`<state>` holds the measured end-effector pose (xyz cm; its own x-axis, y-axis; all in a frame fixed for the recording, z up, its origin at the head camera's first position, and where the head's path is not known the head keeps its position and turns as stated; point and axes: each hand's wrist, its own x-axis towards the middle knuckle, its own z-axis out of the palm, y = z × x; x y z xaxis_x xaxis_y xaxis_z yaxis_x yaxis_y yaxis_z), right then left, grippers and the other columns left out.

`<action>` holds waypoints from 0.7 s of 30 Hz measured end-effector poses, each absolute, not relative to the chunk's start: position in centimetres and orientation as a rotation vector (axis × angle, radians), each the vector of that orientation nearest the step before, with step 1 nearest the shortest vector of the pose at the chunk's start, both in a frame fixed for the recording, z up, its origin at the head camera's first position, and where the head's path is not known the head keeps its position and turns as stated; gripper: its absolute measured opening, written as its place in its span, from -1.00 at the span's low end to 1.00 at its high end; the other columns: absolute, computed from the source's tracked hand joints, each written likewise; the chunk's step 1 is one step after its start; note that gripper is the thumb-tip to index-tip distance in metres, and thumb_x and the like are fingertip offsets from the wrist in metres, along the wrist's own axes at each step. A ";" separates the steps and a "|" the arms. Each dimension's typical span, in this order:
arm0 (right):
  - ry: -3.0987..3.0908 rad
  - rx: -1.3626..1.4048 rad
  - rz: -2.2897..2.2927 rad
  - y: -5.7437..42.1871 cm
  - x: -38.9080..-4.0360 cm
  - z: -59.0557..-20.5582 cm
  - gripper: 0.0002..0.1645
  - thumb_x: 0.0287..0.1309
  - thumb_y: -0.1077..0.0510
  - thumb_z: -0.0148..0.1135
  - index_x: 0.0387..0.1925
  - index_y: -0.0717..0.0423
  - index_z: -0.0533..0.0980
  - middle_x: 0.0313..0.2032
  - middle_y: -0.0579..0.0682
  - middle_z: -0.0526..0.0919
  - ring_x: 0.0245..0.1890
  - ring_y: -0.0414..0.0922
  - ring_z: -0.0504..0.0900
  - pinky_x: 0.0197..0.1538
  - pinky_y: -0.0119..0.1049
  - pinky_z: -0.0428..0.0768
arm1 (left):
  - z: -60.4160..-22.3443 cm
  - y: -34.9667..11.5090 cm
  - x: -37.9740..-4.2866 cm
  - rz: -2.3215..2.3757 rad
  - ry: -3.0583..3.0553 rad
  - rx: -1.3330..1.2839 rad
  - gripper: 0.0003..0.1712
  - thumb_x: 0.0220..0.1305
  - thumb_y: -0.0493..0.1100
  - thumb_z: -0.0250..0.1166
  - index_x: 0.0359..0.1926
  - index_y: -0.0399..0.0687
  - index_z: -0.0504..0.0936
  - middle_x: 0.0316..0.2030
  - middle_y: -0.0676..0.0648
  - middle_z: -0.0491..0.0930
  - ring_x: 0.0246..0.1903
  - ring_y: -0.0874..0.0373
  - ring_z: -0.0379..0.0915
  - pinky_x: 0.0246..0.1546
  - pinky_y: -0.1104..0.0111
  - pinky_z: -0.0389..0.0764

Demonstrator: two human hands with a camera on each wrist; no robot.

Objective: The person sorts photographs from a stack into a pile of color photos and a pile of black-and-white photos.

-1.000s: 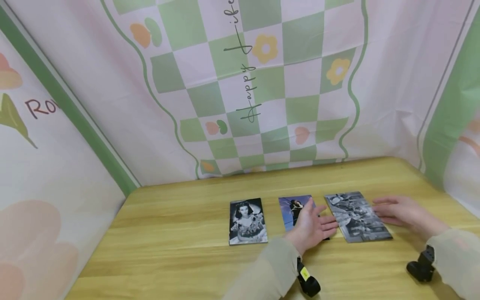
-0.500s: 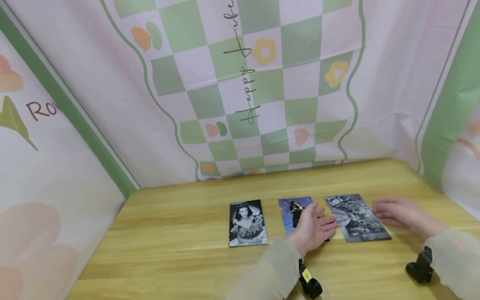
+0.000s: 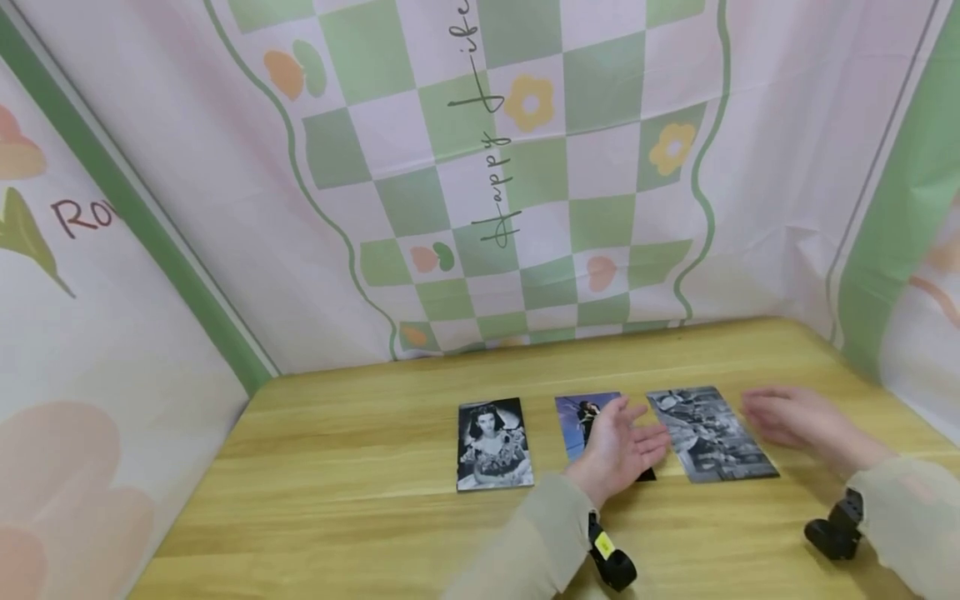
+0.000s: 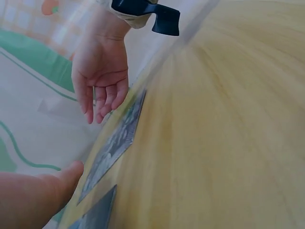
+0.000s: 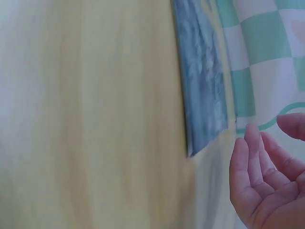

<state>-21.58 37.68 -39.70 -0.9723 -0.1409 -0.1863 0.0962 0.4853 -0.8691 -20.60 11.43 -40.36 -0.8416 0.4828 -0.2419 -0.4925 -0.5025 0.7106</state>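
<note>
Head view, nearest first: beige sleeves [image 3: 528, 542] with black wrist cameras [image 3: 836, 533] sit on the near side of the landmark, a grey, rectangular photo card with a crowded scene [image 3: 712, 433]. The left hand [image 3: 619, 452], palm up, reaches to that card's left edge, fingers loosely spread; contact cannot be told. The right hand [image 3: 797, 421] is just beside its right edge, fingers gently bent. Neither hand grips anything. Left of the crowd card lie a blue-violet photo card [image 3: 573, 427], partly behind the left hand, then a black-and-white portrait card [image 3: 495, 446], all on the yellowish wooden table [image 3: 337, 483]. Beyond hangs a green-and-white checked cloth [image 3: 525, 167]. Over the last second, hands and cards have barely shifted, so the handling seems paused.
</note>
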 end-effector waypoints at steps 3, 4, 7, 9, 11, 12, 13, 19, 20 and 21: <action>2.512 -0.081 -1.501 36.8 -21.6 -39.0 -0.33 0.43 0.18 -0.18 0.22 0.74 -0.06 0.01 0.51 0.48 -0.29 -0.49 0.55 -0.13 -0.41 0.66 | -39.9 10.9 -20.6 2.332 1.090 0.013 -0.21 0.38 0.11 -0.10 0.39 -0.40 0.06 0.23 -0.58 0.19 0.29 -0.41 0.08 0.39 -0.09 0.07; 2.516 -0.092 -1.513 36.5 -21.5 -38.9 -0.32 0.42 0.18 -0.17 0.23 0.74 -0.05 0.00 0.48 0.51 -0.28 -0.49 0.56 -0.14 -0.43 0.66 | -39.7 10.7 -20.6 2.336 1.088 0.020 -0.21 0.37 0.11 -0.09 0.38 -0.39 0.07 0.23 -0.58 0.20 0.29 -0.41 0.09 0.39 -0.08 0.08; 2.497 -0.113 -1.557 35.4 -21.6 -38.3 -0.30 0.42 0.17 -0.14 0.25 0.72 -0.07 -0.02 0.39 0.55 -0.27 -0.49 0.56 -0.11 -0.43 0.65 | -39.2 9.9 -20.5 2.345 1.085 0.035 -0.25 0.38 0.11 -0.09 0.36 -0.37 0.15 0.24 -0.55 0.23 0.29 -0.38 0.12 0.38 -0.06 0.12; 2.482 -0.114 -1.587 34.6 -21.7 -37.9 -0.30 0.42 0.16 -0.14 0.26 0.69 -0.07 -0.06 0.23 0.61 -0.26 -0.49 0.56 -0.10 -0.43 0.65 | -38.9 9.3 -20.4 2.349 1.092 0.043 -0.28 0.38 0.10 -0.10 0.34 -0.35 0.20 0.23 -0.53 0.25 0.28 -0.36 0.16 0.37 -0.05 0.15; 2.470 -0.115 -1.614 33.7 -21.9 -37.7 -0.31 0.42 0.18 -0.14 0.27 0.68 -0.07 -0.10 0.06 0.63 -0.27 -0.48 0.56 -0.10 -0.42 0.65 | -38.6 8.7 -20.3 2.354 1.104 0.052 -0.31 0.39 0.10 -0.10 0.32 -0.33 0.24 0.22 -0.51 0.28 0.27 -0.34 0.18 0.37 -0.04 0.18; 2.462 -0.120 -1.632 33.3 -22.0 -37.7 -0.33 0.41 0.20 -0.15 0.27 0.68 -0.07 -0.13 -0.01 0.63 -0.27 -0.47 0.56 -0.10 -0.42 0.65 | -38.5 8.4 -20.2 2.354 1.110 0.057 -0.32 0.39 0.10 -0.11 0.31 -0.32 0.26 0.22 -0.50 0.29 0.27 -0.34 0.19 0.36 -0.03 0.19; 2.449 -0.120 -1.656 32.9 -22.0 -37.6 -0.34 0.41 0.22 -0.17 0.27 0.68 -0.08 -0.17 -0.11 0.62 -0.27 -0.46 0.57 -0.10 -0.42 0.66 | -38.3 8.0 -20.2 2.351 1.117 0.068 -0.33 0.39 0.10 -0.12 0.31 -0.32 0.27 0.22 -0.50 0.30 0.27 -0.33 0.19 0.36 -0.03 0.19; 2.399 -0.134 -1.718 30.4 -22.0 -37.4 -0.35 0.40 0.23 -0.17 0.28 0.65 -0.07 -0.20 -0.16 0.58 -0.26 -0.40 0.57 -0.11 -0.46 0.64 | -37.7 5.3 -19.9 2.319 1.163 0.151 -0.28 0.40 0.12 -0.18 0.34 -0.34 0.19 0.26 -0.48 0.25 0.32 -0.32 0.11 0.40 0.01 0.14; 2.397 -0.135 -1.713 30.0 -22.0 -37.3 -0.33 0.40 0.21 -0.15 0.29 0.63 -0.07 -0.15 -0.09 0.58 -0.25 -0.39 0.57 -0.11 -0.47 0.64 | -37.6 4.8 -19.9 2.318 1.170 0.158 -0.28 0.40 0.12 -0.19 0.35 -0.34 0.17 0.27 -0.48 0.24 0.32 -0.32 0.10 0.40 0.02 0.13; 2.392 -0.133 -1.711 29.5 -22.0 -37.1 -0.32 0.40 0.19 -0.14 0.30 0.61 -0.06 -0.11 -0.04 0.57 -0.24 -0.39 0.57 -0.10 -0.46 0.64 | -37.6 4.3 -19.9 2.315 1.177 0.166 -0.27 0.40 0.11 -0.20 0.36 -0.35 0.16 0.28 -0.49 0.21 0.33 -0.31 0.09 0.40 0.03 0.13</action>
<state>-22.04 29.52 -37.12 -0.9765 -0.1867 -0.1074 0.0413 0.3269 -0.9441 -19.91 4.26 -37.58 -0.8507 0.5101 -0.1269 -0.4030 -0.4780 0.7805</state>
